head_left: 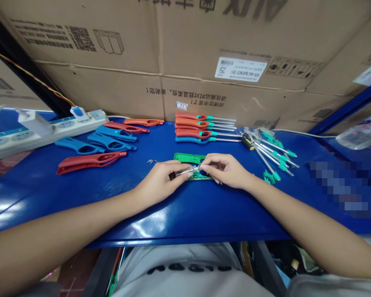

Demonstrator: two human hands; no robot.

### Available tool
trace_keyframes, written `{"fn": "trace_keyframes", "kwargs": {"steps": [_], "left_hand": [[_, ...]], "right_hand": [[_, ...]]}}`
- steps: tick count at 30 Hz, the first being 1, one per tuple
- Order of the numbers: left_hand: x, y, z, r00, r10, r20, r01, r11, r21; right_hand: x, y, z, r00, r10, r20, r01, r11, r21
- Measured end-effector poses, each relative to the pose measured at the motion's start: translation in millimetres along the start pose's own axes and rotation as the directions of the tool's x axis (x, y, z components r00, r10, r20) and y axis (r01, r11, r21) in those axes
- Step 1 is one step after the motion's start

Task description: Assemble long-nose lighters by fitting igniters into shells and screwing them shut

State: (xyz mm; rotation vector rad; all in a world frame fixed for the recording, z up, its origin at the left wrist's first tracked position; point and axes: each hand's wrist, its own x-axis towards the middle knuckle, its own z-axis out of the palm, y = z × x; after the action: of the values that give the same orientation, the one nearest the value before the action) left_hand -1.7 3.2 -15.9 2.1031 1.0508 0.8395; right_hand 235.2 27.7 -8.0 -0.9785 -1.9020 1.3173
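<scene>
Two green lighter casing halves (188,157) lie on the blue table under my hands, partly covered by them. My left hand (160,177) is closed on a clear, small lighter fuel tank (184,171) and holds it over the nearer half. My right hand (225,170) pinches at the tank's right end, thumb and forefinger together; what small part sits between those fingertips is too small to make out. Left of the casing lie several tiny metal screws (152,161).
Assembled long-nosed lighters (191,134) lie in a row before a cardboard box (117,82). Blue casings (80,145) and red casings (86,161) are at left, near a power strip (64,124). At right are metal tubes with green ends (270,154) and a black-yellow screwdriver (247,141).
</scene>
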Motion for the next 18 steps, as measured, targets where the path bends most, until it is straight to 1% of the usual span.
{"fn": "trace_keyframes", "kwargs": {"steps": [7, 13, 18], "left_hand": [[-0.3, -1.5, 2.2, 1.0, -0.011, 0.002, 0.011, 0.999, -0.031], [-0.2, -1.9, 3.9, 1.0, -0.021, -0.001, 0.021, 0.999, -0.045], [0.4, -0.7, 2.2, 1.0, -0.009, 0.0, 0.009, 1.0, -0.022]], "right_hand": [[-0.9, 0.3, 1.3, 1.0, -0.018, -0.007, 0.018, 0.999, -0.035], [-0.2, -1.5, 2.4, 1.0, -0.015, -0.004, 0.015, 1.0, -0.015], [-0.2, -1.6, 0.4, 1.0, -0.008, 0.003, 0.008, 1.0, -0.017]]}}
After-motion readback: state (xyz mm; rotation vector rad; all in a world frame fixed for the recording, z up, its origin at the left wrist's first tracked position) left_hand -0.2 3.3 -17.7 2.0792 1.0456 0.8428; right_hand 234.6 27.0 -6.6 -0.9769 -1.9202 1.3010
